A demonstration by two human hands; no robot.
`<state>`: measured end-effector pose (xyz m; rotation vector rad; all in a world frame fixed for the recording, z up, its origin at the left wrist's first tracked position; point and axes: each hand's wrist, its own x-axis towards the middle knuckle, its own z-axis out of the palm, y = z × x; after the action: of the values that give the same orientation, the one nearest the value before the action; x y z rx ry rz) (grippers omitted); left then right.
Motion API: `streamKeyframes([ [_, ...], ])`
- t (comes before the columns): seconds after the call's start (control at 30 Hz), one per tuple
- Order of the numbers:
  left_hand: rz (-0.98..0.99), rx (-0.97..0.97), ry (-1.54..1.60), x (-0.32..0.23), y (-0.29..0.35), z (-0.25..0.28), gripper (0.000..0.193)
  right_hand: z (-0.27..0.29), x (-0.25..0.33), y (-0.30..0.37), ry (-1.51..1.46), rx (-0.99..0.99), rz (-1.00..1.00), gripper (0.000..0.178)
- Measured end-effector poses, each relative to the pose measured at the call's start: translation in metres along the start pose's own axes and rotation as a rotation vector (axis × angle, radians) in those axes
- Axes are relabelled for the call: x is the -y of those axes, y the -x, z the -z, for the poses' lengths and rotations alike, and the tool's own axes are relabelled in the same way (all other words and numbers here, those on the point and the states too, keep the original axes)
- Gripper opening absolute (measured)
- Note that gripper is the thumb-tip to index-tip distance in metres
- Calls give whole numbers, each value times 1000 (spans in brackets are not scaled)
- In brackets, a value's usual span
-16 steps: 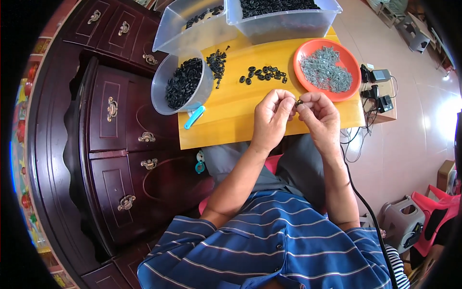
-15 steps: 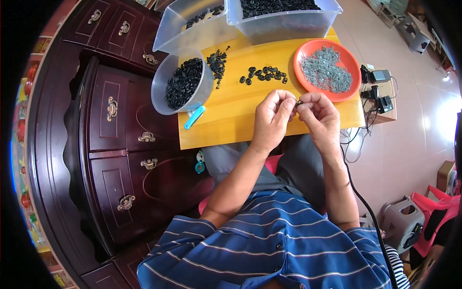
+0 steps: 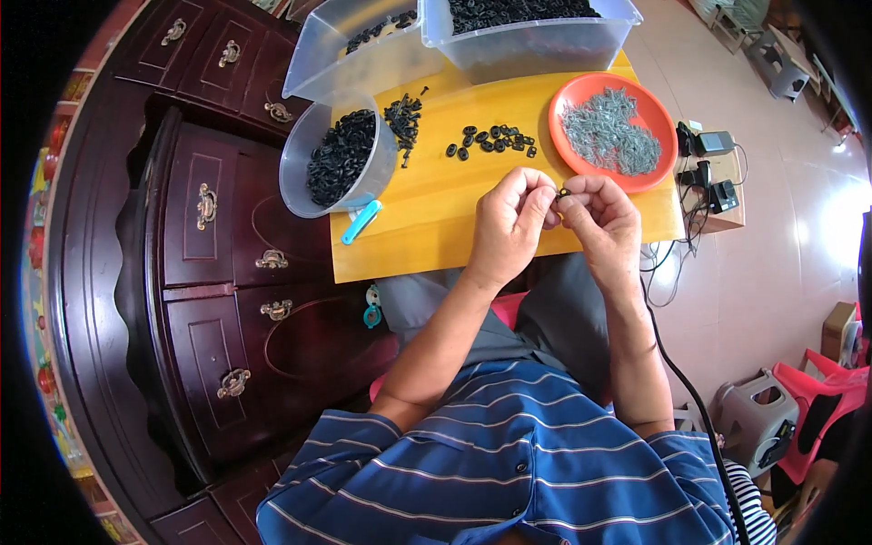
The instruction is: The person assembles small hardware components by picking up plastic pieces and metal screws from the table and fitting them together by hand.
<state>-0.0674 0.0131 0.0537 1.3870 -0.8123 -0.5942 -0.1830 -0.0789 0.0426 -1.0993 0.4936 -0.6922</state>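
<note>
Above the near right part of the yellow table (image 3: 427, 238), my left hand (image 3: 514, 222) and my right hand (image 3: 599, 222) meet at the fingertips. Between them is a small black ring-shaped part (image 3: 563, 193), pinched by thumb and forefinger of my right hand. My left fingers are closed and press against it; whether they hold a second piece is hidden. Just beyond my hands lies a loose group of small black oval parts (image 3: 491, 138). An orange plate (image 3: 668, 150) beside my right hand holds a heap of thin silvery metal pieces (image 3: 610, 132).
A round clear tub (image 3: 297, 195) of black parts stands at the left, near a pile of black pin-like pieces (image 3: 402, 118) and a turquoise-handled tool (image 3: 361, 222). Two clear bins (image 3: 536, 53) sit at the back. Right of the table are adapters and cables (image 3: 716, 143); dark drawers (image 3: 204, 209) stand left.
The view has shifted slightly, so the table and its things appear a little further left. My hands stay together, and the black part shows somewhat more clearly between the fingertips.
</note>
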Motion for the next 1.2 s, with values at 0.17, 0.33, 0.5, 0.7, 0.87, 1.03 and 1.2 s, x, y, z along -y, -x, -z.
streamKeyframes([
  [0.17,3,5,-50,2,-1,0,11,1,-1,-1,79,-9,32,15],
  [0.33,13,-7,-73,8,1,0,11,-1,-1,0,194,-46,66,10],
  [0.5,-7,-9,-91,10,0,-4,11,2,-4,-3,210,-63,75,9],
  [0.7,50,32,82,9,-4,4,14,4,-1,-4,44,2,15,13],
  [0.87,-6,-84,-128,24,-22,22,30,9,3,-6,-68,-46,7,16],
  [1.03,-160,-105,-617,52,-38,29,33,12,5,-7,-61,-72,40,17],
  [1.2,-268,-118,-742,63,-41,39,38,16,5,-7,-34,-88,31,19],
])
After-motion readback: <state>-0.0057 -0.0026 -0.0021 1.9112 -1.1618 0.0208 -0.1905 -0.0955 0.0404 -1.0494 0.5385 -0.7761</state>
